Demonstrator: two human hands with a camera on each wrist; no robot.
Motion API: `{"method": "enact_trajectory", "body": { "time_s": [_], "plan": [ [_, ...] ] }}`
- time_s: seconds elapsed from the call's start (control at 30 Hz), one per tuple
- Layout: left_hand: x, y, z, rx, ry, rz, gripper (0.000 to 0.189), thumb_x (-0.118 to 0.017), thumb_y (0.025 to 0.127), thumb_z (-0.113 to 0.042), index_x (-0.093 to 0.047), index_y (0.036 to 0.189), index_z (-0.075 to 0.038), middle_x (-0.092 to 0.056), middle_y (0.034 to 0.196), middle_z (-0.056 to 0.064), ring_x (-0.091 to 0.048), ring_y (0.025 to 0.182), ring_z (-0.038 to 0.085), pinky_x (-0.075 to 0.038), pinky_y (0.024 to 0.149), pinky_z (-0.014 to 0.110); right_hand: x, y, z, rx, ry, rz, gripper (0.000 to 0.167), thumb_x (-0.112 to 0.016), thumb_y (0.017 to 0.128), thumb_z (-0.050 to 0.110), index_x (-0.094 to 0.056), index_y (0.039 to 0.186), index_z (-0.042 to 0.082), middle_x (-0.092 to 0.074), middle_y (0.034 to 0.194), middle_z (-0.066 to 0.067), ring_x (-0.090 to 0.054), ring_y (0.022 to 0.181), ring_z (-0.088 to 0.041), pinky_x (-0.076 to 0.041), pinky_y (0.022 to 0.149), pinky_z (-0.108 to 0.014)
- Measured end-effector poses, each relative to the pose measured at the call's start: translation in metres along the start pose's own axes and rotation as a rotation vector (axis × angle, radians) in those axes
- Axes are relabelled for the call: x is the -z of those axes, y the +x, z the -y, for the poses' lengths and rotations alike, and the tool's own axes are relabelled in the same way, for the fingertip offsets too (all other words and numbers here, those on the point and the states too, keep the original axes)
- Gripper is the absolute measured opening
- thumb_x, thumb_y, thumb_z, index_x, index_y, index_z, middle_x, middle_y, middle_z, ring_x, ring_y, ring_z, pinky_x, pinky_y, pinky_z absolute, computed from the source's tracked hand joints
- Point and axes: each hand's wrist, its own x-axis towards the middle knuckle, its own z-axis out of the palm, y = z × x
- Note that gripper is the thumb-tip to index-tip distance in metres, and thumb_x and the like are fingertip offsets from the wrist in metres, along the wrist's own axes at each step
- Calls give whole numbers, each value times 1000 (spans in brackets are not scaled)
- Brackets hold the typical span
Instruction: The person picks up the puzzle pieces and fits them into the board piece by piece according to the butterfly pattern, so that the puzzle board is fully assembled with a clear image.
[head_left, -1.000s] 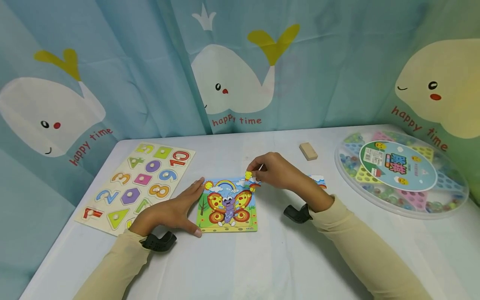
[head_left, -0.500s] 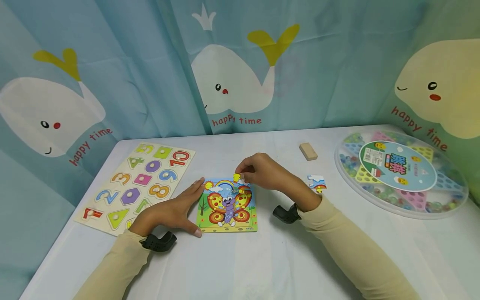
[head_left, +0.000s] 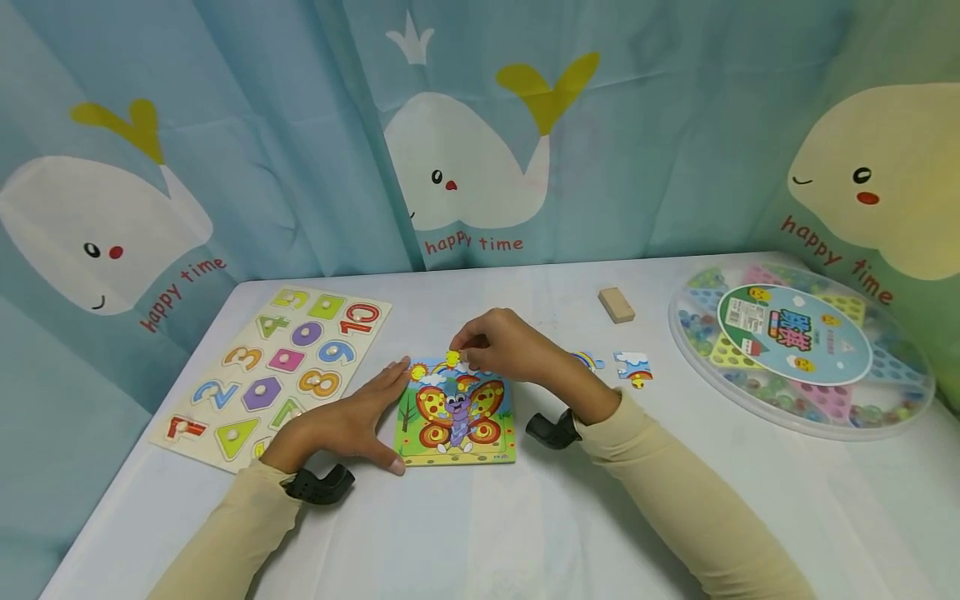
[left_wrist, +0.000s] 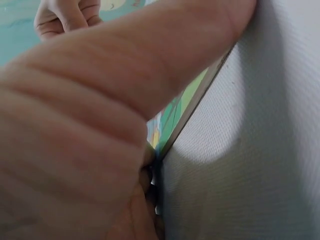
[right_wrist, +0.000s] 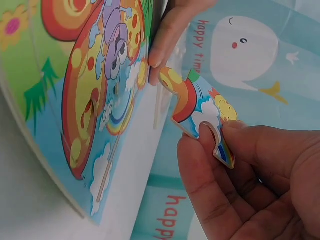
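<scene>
My right hand (head_left: pixel 510 346) pinches a jigsaw piece (right_wrist: pixel 202 107) between thumb and fingers, above the top edge of a butterfly jigsaw puzzle (head_left: pixel 457 417). The piece shows a yellow sun, a cloud, a bit of rainbow and part of a red-orange wing. My left hand (head_left: pixel 348 421) is spread along the puzzle's left side, thumb at the lower left corner and fingers at the upper left. In the left wrist view, the thumb (left_wrist: pixel 150 50) hides most of the board. Two loose jigsaw pieces lie to the right: one with clouds (head_left: pixel 633 367), the other a rainbow piece (head_left: pixel 585 361) partly behind my forearm.
A number-and-shape peg board (head_left: pixel 273 371) lies at the left. Toward the back right is a small wooden block (head_left: pixel 617 305). A round, clear-lidded Chinese checkers set (head_left: pixel 798 342) with marbles takes up the right side. A whale-print curtain (head_left: pixel 465 158) hangs behind the table.
My right hand has moved left along the puzzle's top edge, carrying the jigsaw piece. The loose pieces on the right have come out from behind my arm. My left hand stays put.
</scene>
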Motion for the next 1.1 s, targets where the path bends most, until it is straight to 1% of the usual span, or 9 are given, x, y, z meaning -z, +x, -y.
{"method": "enact_trajectory", "body": {
  "time_s": [0.17,0.37,0.57,0.63,0.83,1.1],
  "plan": [
    [0,0,1,-5,3,-3,127,-86,66,-49,-8,156,-4,5,163,7,5,147,25,-8,117,48,-6,6,2,6,-17,-8,13,-62,92,1,-74,98,1,-71,87,-2,-63,75,-13,-53,69,-25],
    [0,0,0,5,-4,2,127,-86,66,-49,-7,156,-5,5,163,7,6,147,24,-8,117,48,-13,13,4,17,-31,-16,14,-62,92,2,-74,98,2,-71,89,-2,-62,75,-12,-53,68,-24],
    [-2,0,1,33,11,2,127,-85,66,-50,-7,157,-8,6,163,3,7,147,22,4,115,51,-18,19,6,11,13,-2,14,-62,93,3,-74,100,1,-71,88,-3,-65,75,-11,-53,69,-24],
    [-2,0,2,36,13,2,127,-85,66,-50,-6,157,-9,6,163,3,7,147,22,6,115,51,-19,22,8,3,34,-3,14,-61,94,3,-73,101,1,-71,88,-3,-65,75,-11,-54,69,-24],
    [-2,0,4,27,0,7,127,-86,66,-50,-6,156,-7,7,163,3,8,147,22,7,115,51,-24,29,10,-9,70,-6,15,-61,93,1,-73,101,0,-71,88,-4,-66,75,-12,-54,69,-25],
    [-1,0,5,4,-3,12,127,-85,68,-51,-5,156,-6,8,162,4,9,147,23,6,115,50,-34,36,5,-33,62,-6,13,-62,93,1,-73,98,0,-70,85,-5,-65,72,-12,-54,66,-24]
  ]
}}
